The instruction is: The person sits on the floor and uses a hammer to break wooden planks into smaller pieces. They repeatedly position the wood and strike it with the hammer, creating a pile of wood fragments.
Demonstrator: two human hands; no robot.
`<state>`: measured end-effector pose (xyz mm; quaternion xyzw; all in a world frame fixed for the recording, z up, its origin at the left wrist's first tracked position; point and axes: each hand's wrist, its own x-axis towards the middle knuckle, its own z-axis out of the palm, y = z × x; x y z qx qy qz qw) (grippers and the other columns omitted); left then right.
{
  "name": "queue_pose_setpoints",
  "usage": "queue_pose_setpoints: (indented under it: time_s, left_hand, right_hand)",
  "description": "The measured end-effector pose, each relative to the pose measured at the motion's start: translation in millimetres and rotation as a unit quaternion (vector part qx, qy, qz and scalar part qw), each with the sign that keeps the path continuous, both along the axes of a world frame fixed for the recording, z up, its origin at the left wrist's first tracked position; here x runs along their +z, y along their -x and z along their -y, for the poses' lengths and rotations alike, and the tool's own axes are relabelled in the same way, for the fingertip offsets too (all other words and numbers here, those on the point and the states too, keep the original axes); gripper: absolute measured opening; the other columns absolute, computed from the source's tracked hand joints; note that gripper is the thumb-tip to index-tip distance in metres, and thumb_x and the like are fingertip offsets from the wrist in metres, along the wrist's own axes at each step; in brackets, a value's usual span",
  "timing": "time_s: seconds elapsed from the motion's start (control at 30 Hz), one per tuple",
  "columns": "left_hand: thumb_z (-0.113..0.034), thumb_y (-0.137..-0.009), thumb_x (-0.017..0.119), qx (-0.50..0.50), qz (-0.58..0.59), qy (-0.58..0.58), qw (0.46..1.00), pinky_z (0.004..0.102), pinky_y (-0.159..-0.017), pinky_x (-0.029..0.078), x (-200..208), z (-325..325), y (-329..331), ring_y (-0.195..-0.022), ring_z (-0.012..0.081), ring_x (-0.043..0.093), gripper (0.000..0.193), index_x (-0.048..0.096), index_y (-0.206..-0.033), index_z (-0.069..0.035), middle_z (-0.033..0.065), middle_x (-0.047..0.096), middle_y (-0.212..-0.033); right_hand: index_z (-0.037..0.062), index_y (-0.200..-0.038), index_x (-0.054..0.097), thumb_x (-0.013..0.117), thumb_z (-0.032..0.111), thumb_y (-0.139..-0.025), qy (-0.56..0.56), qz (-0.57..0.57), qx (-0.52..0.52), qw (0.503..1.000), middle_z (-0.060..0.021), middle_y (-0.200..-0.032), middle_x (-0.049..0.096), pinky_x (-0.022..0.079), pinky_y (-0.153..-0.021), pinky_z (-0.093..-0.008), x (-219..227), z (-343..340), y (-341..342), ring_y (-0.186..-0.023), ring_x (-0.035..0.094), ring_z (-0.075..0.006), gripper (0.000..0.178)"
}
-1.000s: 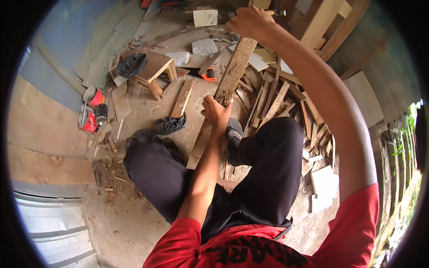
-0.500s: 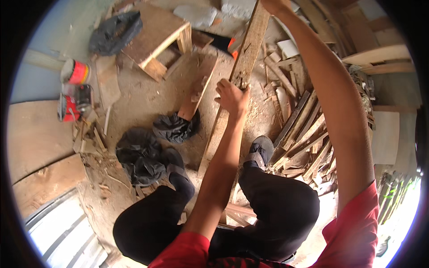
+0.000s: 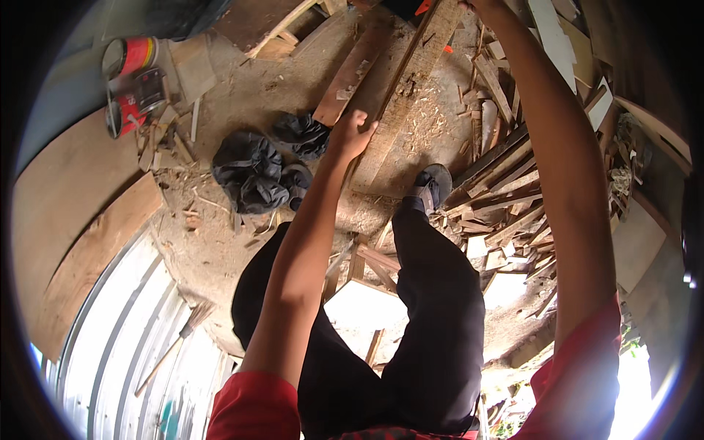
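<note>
A long, rough wooden plank (image 3: pixel 412 92) slants away in front of me, its far end beyond the upper edge of the picture. My left hand (image 3: pixel 353 135) is closed round the plank's left edge, around the middle of what shows. Up at the top edge, my right hand (image 3: pixel 480 6) is partly cut off, its fingers closed at the plank's right edge near the far end. Between my left hand and a black bag lies a reddish-brown board (image 3: pixel 352 77) on the floor.
Scrap wood (image 3: pixel 506 183) lies piled beside my right shoe (image 3: pixel 434 183). Black plastic bags (image 3: pixel 248 170) rest near my left shoe. Red cans (image 3: pixel 136 57) stand by the left wall, below a low wooden table (image 3: pixel 257 22). A brush (image 3: pixel 192 319) leans at the lower left.
The view has tilted, so the floor things sit higher in it. The plank now shows more of its broad face, and my left hand has gone from its top to its left edge.
</note>
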<state>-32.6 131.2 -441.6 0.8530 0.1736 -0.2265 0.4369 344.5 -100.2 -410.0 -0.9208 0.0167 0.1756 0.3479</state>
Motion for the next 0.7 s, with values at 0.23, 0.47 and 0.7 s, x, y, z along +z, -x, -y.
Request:
queue_pose_setpoints:
  time_s: [0.23, 0.47, 0.7]
  left_hand:
    - [-0.037, -0.094, 0.064, 0.138, -0.024, 0.068, 0.988, 0.0394, -0.089, 0.052, 91, -42, 13, -0.106, 0.0301, 0.066, 0.041, 0.063, -0.113, 0.0, 0.0175, 0.069, -0.111]
    - [-0.034, -0.096, 0.062, 0.18, -0.017, 0.103, 0.978, 0.0378, -0.088, 0.051, 100, -48, 4, -0.106, 0.0287, 0.066, 0.034, 0.064, -0.111, -0.004, 0.0152, 0.068, -0.11]
    - [-0.032, -0.095, 0.062, 0.165, -0.009, 0.155, 0.974, 0.0389, -0.089, 0.05, 132, -20, -30, -0.108, 0.0316, 0.064, 0.035, 0.063, -0.113, -0.002, 0.0161, 0.068, -0.111]
  right_hand:
    - [-0.0027, -0.094, 0.054, 0.049, 0.014, -0.097, -0.224, -0.152, -0.1, 0.957, -0.0148, -0.081, 0.06, 0.048, -0.062, -0.0382, -2, 7, -14, -0.071, 0.058, -0.0244, 0.018]
    - [-0.0044, -0.118, 0.045, 0.048, 0.026, -0.103, -0.26, -0.169, -0.146, 0.94, -0.0117, -0.081, 0.057, 0.046, -0.05, -0.0355, 46, -58, 27, -0.066, 0.058, -0.018, 0.033]
    - [-0.0117, -0.106, 0.047, 0.052, 0.011, -0.09, -0.091, -0.043, -0.133, 0.986, -0.0193, -0.078, 0.067, 0.058, -0.055, -0.0352, 92, -73, 30, -0.06, 0.07, -0.0251, 0.028]
